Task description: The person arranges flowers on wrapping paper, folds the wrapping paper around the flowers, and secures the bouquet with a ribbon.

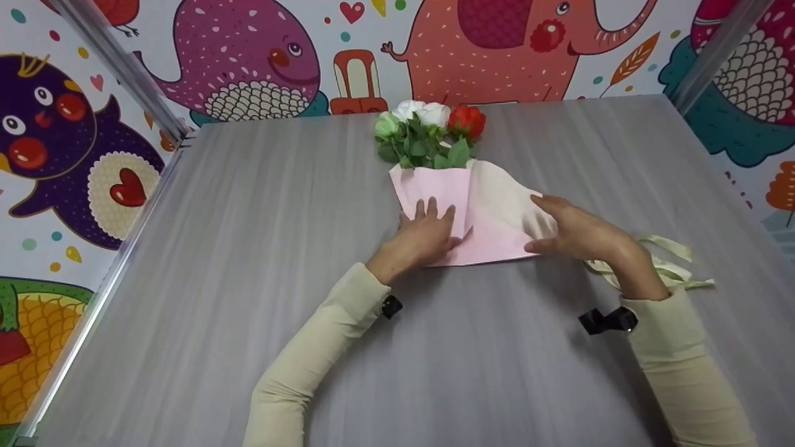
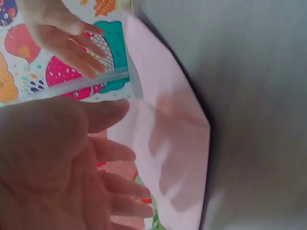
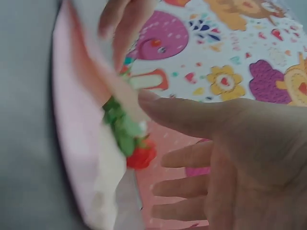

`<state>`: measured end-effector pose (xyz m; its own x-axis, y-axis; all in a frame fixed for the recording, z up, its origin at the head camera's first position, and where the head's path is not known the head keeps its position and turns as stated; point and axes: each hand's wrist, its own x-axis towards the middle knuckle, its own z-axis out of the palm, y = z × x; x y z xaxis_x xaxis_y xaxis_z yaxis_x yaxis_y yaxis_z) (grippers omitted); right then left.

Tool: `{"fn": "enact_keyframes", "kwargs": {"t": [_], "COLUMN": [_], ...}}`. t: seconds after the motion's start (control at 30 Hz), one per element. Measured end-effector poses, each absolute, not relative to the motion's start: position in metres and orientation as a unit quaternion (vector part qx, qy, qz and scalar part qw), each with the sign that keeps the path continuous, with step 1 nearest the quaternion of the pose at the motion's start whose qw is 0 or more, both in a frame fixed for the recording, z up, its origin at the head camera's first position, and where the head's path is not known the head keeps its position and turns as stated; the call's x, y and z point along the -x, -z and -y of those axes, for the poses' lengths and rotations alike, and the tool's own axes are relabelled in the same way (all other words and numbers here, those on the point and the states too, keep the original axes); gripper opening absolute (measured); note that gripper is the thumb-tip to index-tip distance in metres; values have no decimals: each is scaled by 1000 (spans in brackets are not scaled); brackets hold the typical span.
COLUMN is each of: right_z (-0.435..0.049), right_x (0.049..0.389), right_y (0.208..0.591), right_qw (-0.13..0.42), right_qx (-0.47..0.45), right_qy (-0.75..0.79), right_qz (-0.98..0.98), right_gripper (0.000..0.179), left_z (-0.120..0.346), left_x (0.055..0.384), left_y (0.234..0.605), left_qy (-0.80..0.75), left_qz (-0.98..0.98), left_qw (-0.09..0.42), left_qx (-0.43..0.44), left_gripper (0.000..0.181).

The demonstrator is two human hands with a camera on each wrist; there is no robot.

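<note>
left hand (image 1: pixel 423 236) spread on pink wrapping (image 1: pixel 487 243); right hand (image 1: pixel 584 231) spread at its edge; wall lettering (image 3: pixel 235 44) blurred

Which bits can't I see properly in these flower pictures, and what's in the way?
- Bottom ends of the flowers, head view: the pink paper hides them.
- Part of the ribbon, head view: the right hand, at its wrist, covers it.
- Red flower's petals, right wrist view: blurred.
- Left hand, right wrist view: cut off by the top edge.
</note>
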<state>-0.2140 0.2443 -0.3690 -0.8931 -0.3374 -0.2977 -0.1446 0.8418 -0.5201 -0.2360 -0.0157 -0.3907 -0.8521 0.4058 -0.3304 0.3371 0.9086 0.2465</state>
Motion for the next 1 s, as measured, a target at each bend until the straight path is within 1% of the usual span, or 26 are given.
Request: {"fn": "enact_keyframes", "kwargs": {"t": [0.13,0.2,0.33,0.43,0.53,0.63,0.67,0.77,0.83,0.87,0.9,1.0], "right_z": [-256,-259,-260,-258,-253,-248,-247,-245,-246,-246,-246,-248], "right_x": [210,207,202,202,204,207,209,210,211,211,211,214], "right_y": [383,388,395,398,400,402,402,403,403,403,403,401], "right_qw": [194,193,182,167,146,123,116,84,66,64,63,89], "right_qx": [147,149,138,123,104,77,66,30,10,0,-7,-20], "right_qy": [221,207,174,155,146,150,153,180,211,228,243,278], "right_qz": [-944,-947,-958,-966,-973,-978,-979,-980,-975,-972,-968,-956], "right_gripper": [103,104,98,94,87,73,73,78,90,96,100,104], "left_z": [16,17,16,15,13,13,13,14,15,16,16,17], "left_x": [223,218,213,211,210,209,209,209,209,208,208,207], "left_y": [393,394,400,405,409,412,412,413,414,415,416,418], "left_qy": [-113,-122,-118,-105,-96,-98,-99,-108,-119,-124,-129,-139], "left_qz": [-947,-943,-939,-937,-937,-939,-939,-937,-936,-936,-936,-937], "left_qw": [208,214,216,220,227,227,226,227,227,227,225,217], "left_qx": [-215,-225,-241,-250,-249,-241,-241,-241,-240,-240,-239,-237], "left_gripper": [72,73,69,62,57,55,55,53,54,54,55,58]}}
